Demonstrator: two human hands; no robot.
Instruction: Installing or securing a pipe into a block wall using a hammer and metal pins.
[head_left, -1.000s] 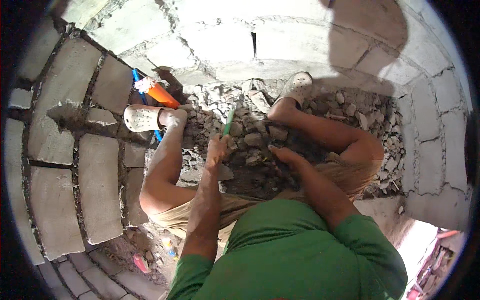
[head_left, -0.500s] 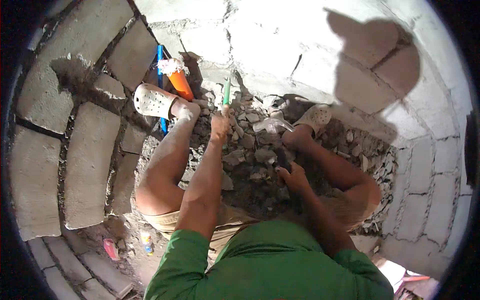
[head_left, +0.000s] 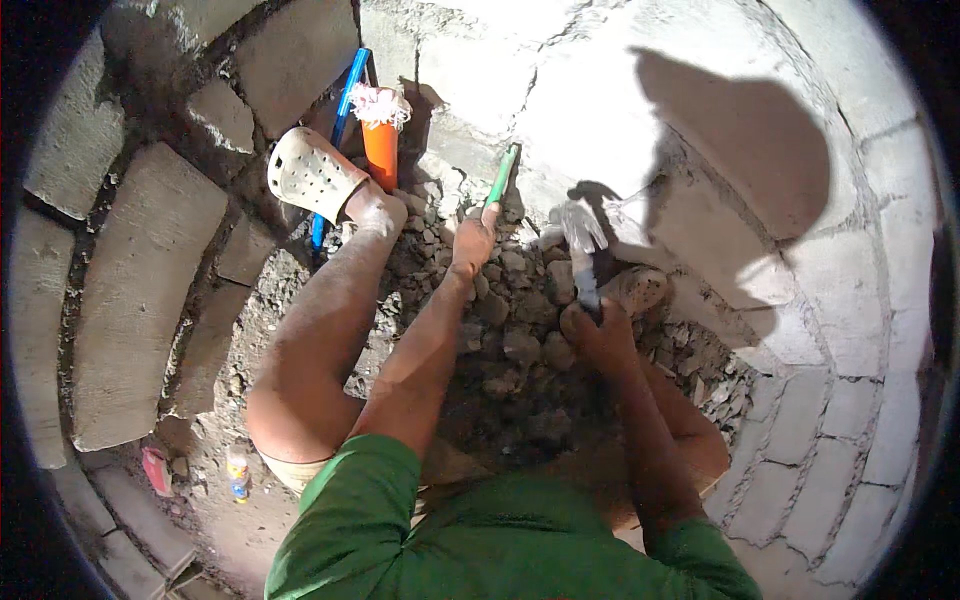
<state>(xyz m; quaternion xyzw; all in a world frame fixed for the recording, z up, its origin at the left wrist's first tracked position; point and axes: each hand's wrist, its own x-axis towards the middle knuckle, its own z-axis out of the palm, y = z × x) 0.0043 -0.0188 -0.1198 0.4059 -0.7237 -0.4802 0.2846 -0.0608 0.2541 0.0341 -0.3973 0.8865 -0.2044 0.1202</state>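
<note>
My left hand is closed around a green chisel, its far end up against the foot of the pale wall. To the right, my right hand grips a claw hammer by its dark handle. The hammer's metal head is raised, apart from the chisel. Broken rubble lies under both hands and between my legs. Part of the chisel is hidden inside my left fist.
A block wall rises ahead, and more blocks stand at the left. By my left clog are an orange tube with a frayed whitish top and a blue bar. A small bottle stands at lower left.
My right hand has lifted the hammer up and forward from low over the rubble. The chisel now leans further right, its tip still by the wall. The view has shifted.
</note>
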